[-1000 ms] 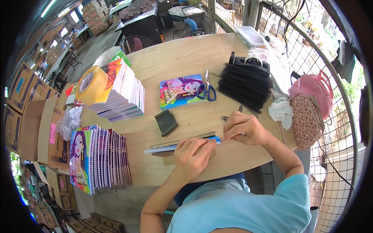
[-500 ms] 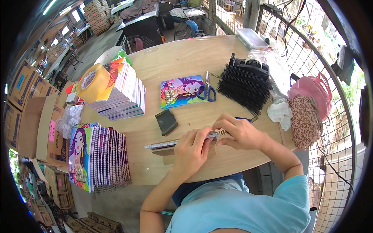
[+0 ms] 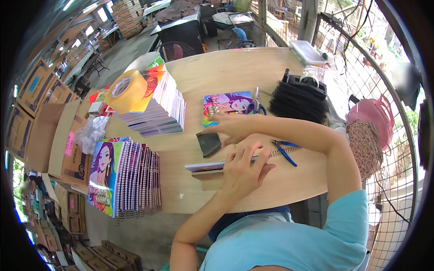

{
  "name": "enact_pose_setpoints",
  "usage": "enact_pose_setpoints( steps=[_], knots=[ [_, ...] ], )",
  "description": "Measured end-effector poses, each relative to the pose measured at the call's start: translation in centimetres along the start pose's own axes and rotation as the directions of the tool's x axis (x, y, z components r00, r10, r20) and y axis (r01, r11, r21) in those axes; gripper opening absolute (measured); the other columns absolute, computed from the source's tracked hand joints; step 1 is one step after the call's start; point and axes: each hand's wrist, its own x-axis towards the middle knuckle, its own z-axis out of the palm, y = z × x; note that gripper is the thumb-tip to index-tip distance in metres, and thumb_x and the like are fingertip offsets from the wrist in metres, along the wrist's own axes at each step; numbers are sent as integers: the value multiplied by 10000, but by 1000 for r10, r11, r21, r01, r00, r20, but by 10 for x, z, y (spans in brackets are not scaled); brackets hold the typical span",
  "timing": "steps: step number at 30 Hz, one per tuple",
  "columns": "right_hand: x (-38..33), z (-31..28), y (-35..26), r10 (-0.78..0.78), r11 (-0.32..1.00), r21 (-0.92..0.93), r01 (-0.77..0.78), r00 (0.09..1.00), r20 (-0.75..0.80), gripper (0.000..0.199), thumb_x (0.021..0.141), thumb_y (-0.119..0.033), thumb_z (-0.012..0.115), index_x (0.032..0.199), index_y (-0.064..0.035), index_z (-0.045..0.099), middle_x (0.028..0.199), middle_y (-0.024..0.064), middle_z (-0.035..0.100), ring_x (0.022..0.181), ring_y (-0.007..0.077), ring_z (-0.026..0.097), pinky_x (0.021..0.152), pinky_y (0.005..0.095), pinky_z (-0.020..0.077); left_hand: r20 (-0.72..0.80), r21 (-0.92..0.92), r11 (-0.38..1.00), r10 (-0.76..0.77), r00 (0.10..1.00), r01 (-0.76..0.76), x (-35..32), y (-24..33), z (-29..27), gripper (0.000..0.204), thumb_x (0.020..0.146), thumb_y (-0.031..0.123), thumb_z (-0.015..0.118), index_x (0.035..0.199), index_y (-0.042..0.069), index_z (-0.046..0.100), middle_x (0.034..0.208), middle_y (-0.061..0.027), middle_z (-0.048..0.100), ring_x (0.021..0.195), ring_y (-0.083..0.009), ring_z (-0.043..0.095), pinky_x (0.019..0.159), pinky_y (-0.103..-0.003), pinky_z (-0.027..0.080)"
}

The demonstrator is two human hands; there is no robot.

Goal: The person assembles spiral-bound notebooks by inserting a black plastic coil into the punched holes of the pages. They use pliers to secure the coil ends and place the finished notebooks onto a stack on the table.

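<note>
My left hand (image 3: 246, 167) holds a notebook (image 3: 203, 167) on its edge, spine up, its fingers over the top. A thin dark wire coil (image 3: 285, 151) sticks out past the notebook's right end, beside blue-handled pliers (image 3: 285, 152). Stretched across in front, my right hand (image 3: 233, 126) has its fingers apart, just above a dark block (image 3: 209, 143). Its fingertips overlap the lower edge of a colourful notebook cover (image 3: 226, 105); whether they touch the block I cannot tell. Scissors (image 3: 257, 103) with blue handles lie at that cover's right side, partly hidden.
Finished spiral notebooks (image 3: 131, 178) stand in a row at the left. Behind them is a tall stack of unbound pages (image 3: 160, 108) topped by a tape roll (image 3: 128, 91). Black coils (image 3: 298, 101), a tape dispenser (image 3: 312, 86) and a patterned pouch (image 3: 364, 147) lie right; cartons (image 3: 68, 144) stand left.
My right hand has left the coil end at the notebook's right and swung up and left over the dark block. The pliers now show. My left hand still holds the notebook.
</note>
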Motion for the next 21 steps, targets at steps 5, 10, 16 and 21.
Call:
enact_pose_setpoints(
  steps=[5, 10, 16, 21],
  knots=[
    [33, 43, 5, -80, 997, 21, 78, 986, 145, 601, 759, -418, 761, 1314, -254, 597, 1260, 258, 487, 1208, 432, 446, 1005, 515, 378, 10, 16, 994, 105, 994, -105, 6, -11, 10, 187, 765, 186, 726, 925, 156, 634, 984, 13, 606, 841, -195, 601, 702, -358, 436],
    [-61, -29, 9, 57, 949, 313, -34, 996, -66, 441, 817, -409, 677, 1194, -181, 694, 1090, 216, 574, 1043, 373, 536, 932, 434, 413, 94, -10, 1000, -8, 996, 9, 2, -11, 7, 226, 758, 220, 735, 943, 145, 631, 960, 7, 616, 860, -206, 600, 743, -358, 432],
    [-138, -38, 5, 29, 536, 835, -124, 991, 128, 617, 822, -479, 607, 1181, 19, 668, 1130, 195, 629, 1061, 297, 566, 928, 388, 421, 36, 79, 982, -173, 984, 169, -5, -13, -23, 231, 761, 243, 766, 902, 126, 626, 886, 0, 618, 815, -213, 591, 800, -370, 387],
    [-127, -41, 1, 20, 621, 781, -67, 997, 70, 518, 863, -398, 606, 1165, 17, 676, 1115, 186, 632, 1028, 292, 581, 891, 381, 438, 31, 48, 976, -216, 976, 214, -11, -15, -26, 292, 737, 224, 805, 938, 125, 619, 833, 0, 616, 803, -203, 597, 795, -361, 380]
  ],
)
